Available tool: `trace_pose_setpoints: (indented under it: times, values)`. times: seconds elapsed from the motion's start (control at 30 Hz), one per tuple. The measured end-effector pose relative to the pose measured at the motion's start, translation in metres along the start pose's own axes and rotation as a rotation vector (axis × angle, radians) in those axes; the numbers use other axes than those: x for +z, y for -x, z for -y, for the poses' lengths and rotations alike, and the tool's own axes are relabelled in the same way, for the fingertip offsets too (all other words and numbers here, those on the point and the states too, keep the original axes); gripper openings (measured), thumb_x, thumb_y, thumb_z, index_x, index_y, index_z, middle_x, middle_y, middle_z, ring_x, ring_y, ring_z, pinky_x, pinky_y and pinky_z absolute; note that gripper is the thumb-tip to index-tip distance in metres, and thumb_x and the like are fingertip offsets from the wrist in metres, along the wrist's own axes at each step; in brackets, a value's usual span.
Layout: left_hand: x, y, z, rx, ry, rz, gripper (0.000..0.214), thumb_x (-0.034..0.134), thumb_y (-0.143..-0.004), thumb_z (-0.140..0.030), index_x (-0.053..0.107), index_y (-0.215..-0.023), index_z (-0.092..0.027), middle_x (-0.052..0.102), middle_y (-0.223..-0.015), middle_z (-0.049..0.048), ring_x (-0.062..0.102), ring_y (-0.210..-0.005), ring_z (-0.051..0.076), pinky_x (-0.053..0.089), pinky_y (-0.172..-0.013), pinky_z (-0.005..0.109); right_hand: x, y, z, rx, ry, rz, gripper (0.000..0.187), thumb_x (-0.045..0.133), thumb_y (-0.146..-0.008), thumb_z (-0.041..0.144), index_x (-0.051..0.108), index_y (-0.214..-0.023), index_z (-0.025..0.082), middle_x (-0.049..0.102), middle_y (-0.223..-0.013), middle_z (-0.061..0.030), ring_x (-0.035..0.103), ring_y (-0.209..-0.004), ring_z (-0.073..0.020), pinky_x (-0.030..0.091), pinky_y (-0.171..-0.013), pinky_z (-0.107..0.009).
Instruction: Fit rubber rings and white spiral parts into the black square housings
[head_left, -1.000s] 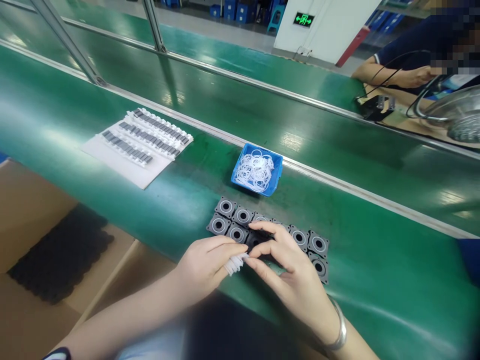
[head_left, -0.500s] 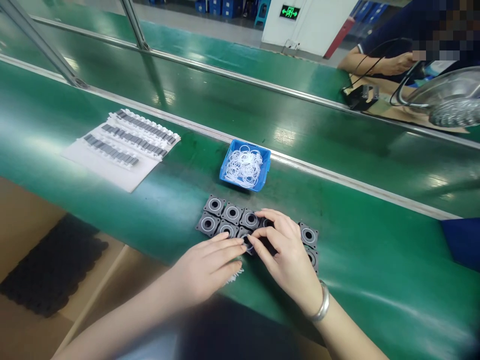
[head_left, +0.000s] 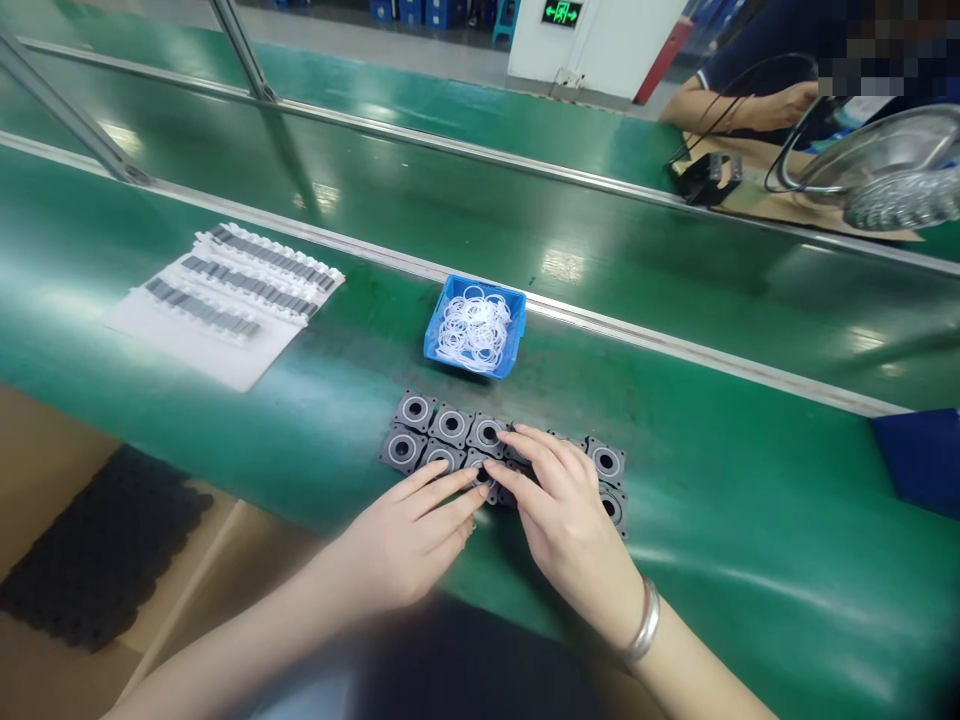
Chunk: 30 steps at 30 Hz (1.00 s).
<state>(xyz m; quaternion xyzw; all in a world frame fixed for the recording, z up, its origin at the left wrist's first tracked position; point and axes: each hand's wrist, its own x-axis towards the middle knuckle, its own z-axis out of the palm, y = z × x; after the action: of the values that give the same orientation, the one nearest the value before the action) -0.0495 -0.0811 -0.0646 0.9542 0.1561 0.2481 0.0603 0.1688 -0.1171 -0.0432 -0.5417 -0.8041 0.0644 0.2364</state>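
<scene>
Square black plastic parts (head_left: 401, 448), each with a round centre hole, lie in two rows on the green bench. White rings show around the holes of several of them. My left hand (head_left: 409, 530) reaches in from the lower left, fingers stretched out, with the tips on parts of the near row. Over the middle of the rows lies my right hand (head_left: 570, 510), its fingers apart and tips touching a near-row part beside the left fingertips. My right hand hides several parts beneath it. Behind the rows stands a blue bin (head_left: 516, 345) of loose white rings (head_left: 474, 328).
A white sheet (head_left: 225, 360) bearing rows of grey and white pieces lies at the left. A metal rail (head_left: 637, 350) runs behind the bin. At the right is a dark blue box (head_left: 919, 460). A co-worker's arm (head_left: 750, 110) rests across the bench, near a lamp (head_left: 892, 170).
My right fingers have gone from a bent, pinch-like pose to a flatter one on the parts. My left fingers stay at the near row. The whole view has shifted slightly.
</scene>
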Motion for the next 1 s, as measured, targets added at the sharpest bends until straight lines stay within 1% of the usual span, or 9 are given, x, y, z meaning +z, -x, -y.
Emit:
trace_pose_setpoints:
  times: [0.1, 0.17, 0.27, 0.33, 0.43, 0.5, 0.63, 0.83, 1.0]
  values:
    - [-0.002, -0.004, -0.001, -0.014, 0.015, -0.033, 0.019, 0.052, -0.094, -0.009, 0.07, -0.101, -0.009, 0.07, -0.121, 0.0111, 0.061, -0.118, 0.029, 0.048, -0.104, 0.051, -0.003, -0.003, -0.001, 0.01, -0.038, 0.002, 0.037, 0.044, -0.091, 0.001, 0.06, -0.121, 0.017, 0.053, -0.136, -0.0147, 0.043, -0.131, -0.0285, 0.038, -0.103, -0.052]
    - [-0.006, -0.007, -0.002, -0.051, 0.045, -0.077, 0.019, 0.052, -0.094, -0.009, 0.069, -0.101, -0.011, 0.07, -0.118, 0.0114, 0.063, -0.114, 0.027, 0.05, -0.102, 0.05, -0.01, -0.005, -0.001, 0.043, -0.073, -0.043, 0.039, 0.045, -0.091, 0.003, 0.057, -0.125, 0.019, 0.052, -0.135, -0.014, 0.045, -0.129, -0.0263, 0.039, -0.103, -0.049]
    - [-0.012, -0.011, -0.004, -0.186, 0.142, -0.164, 0.02, 0.051, -0.094, -0.01, 0.069, -0.103, -0.012, 0.072, -0.109, 0.0123, 0.068, -0.1, 0.022, 0.058, -0.088, 0.039, -0.022, -0.003, 0.004, 0.105, -0.195, -0.095, 0.027, 0.055, -0.091, 0.013, 0.059, -0.117, 0.022, 0.051, -0.134, -0.0116, 0.047, -0.126, -0.0248, 0.04, -0.104, -0.047]
    - [-0.014, -0.015, -0.006, -0.277, 0.257, -0.198, 0.019, 0.051, -0.094, -0.012, 0.068, -0.104, -0.012, 0.073, -0.1, 0.0113, 0.07, -0.089, 0.018, 0.06, -0.078, 0.03, -0.026, 0.001, 0.007, 0.109, -0.325, -0.03, 0.018, 0.062, -0.09, 0.022, 0.06, -0.108, 0.023, 0.05, -0.134, -0.0098, 0.047, -0.127, -0.0245, 0.04, -0.104, -0.045]
    - [-0.015, -0.02, -0.01, -0.345, 0.393, -0.202, 0.019, 0.051, -0.094, -0.013, 0.068, -0.103, -0.013, 0.073, -0.091, 0.0081, 0.071, -0.081, 0.015, 0.059, -0.073, 0.023, -0.027, 0.007, 0.01, 0.118, -0.456, 0.048, 0.006, 0.063, -0.09, 0.024, 0.061, -0.096, 0.024, 0.05, -0.134, -0.0068, 0.045, -0.129, -0.0222, 0.04, -0.106, -0.041]
    - [-0.013, -0.023, -0.011, -0.361, 0.418, -0.197, 0.018, 0.053, -0.094, -0.014, 0.068, -0.103, -0.014, 0.074, -0.088, 0.0064, 0.071, -0.079, 0.014, 0.058, -0.072, 0.021, -0.027, 0.01, 0.008, 0.152, -0.484, 0.034, 0.002, 0.062, -0.091, 0.023, 0.061, -0.09, 0.024, 0.052, -0.131, -0.0052, 0.046, -0.129, -0.0204, 0.04, -0.106, -0.039]
    - [-0.01, -0.025, -0.012, -0.377, 0.455, -0.203, 0.019, 0.055, -0.092, -0.011, 0.07, -0.104, -0.015, 0.075, -0.087, 0.0053, 0.071, -0.077, 0.013, 0.058, -0.071, 0.02, -0.028, 0.013, -0.001, 0.205, -0.505, 0.012, 0.004, 0.063, -0.091, 0.023, 0.062, -0.088, 0.025, 0.053, -0.129, -0.0039, 0.048, -0.126, -0.0187, 0.041, -0.103, -0.035]
    - [-0.005, -0.023, -0.013, -0.355, 0.37, -0.235, 0.02, 0.056, -0.09, -0.008, 0.07, -0.104, -0.014, 0.076, -0.089, 0.0056, 0.072, -0.081, 0.015, 0.059, -0.075, 0.023, -0.026, 0.015, -0.012, 0.282, -0.438, -0.058, 0.005, 0.062, -0.091, 0.023, 0.062, -0.086, 0.024, 0.056, -0.125, -0.0063, 0.049, -0.124, -0.0225, 0.039, -0.102, -0.042]
    - [-0.005, -0.023, -0.016, -0.467, 0.362, -0.243, 0.025, 0.058, -0.09, -0.01, 0.071, -0.11, -0.017, 0.077, -0.102, 0.0043, 0.073, -0.093, 0.015, 0.057, -0.088, 0.024, -0.027, 0.016, -0.006, 0.244, -0.466, -0.087, 0.004, 0.062, -0.091, 0.02, 0.061, -0.087, 0.023, 0.055, -0.125, -0.0073, 0.049, -0.124, -0.0233, 0.04, -0.103, -0.043]
